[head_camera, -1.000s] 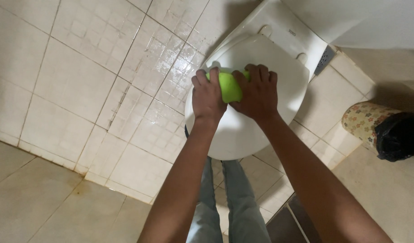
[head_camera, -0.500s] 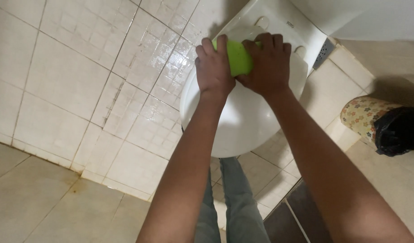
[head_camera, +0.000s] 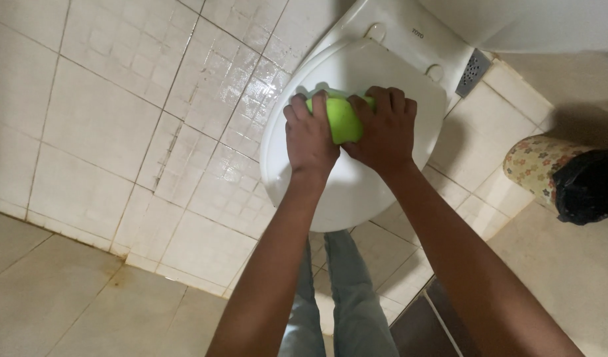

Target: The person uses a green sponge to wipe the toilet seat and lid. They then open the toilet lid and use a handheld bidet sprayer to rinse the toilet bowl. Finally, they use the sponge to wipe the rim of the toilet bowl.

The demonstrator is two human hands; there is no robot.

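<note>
A: What's worn on the arms?
B: Nothing; both are bare down to each hand (no rings or watch visible).
A: And the legs?
B: Light blue-grey jeans (head_camera: 343, 297).

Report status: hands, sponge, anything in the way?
Left hand and right hand both pressing green sponge on closed toilet lid. Bin off to the side, apart. Nothing blocking.

Green sponge on a closed white toilet lid

The bright green sponge (head_camera: 343, 119) lies flat on the toilet lid (head_camera: 357, 192), toward its 12 o'clock end near the hinges, both sides covered by fingers. The glossy white oval lid is shut.
</note>
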